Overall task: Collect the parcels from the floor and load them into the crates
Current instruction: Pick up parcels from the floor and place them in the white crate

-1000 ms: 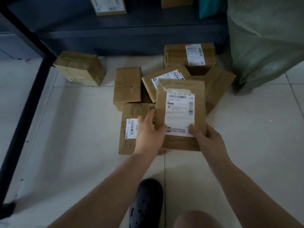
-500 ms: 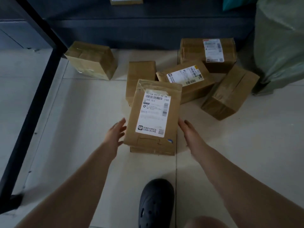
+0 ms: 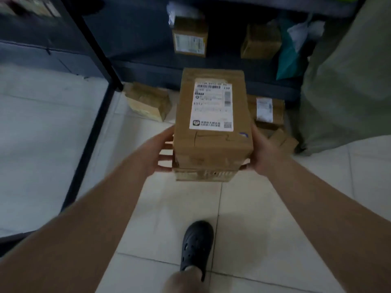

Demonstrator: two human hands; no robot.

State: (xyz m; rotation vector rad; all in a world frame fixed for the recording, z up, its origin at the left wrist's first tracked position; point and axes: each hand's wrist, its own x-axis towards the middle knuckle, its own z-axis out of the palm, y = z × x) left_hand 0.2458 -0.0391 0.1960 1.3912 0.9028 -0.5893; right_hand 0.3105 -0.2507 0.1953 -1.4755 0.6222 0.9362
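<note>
Brown parcel (image 3: 212,123), white label (image 3: 212,106), black shoe (image 3: 196,246).

— Where is the stack of two parcels (image 3: 212,132) sitting?
— Between the left hand (image 3: 157,154) and right hand (image 3: 262,153), above the floor (image 3: 169,208).
— And the rest?
— Loose parcels (image 3: 148,103) are lying behind it, before the shelf (image 3: 211,68).
</note>
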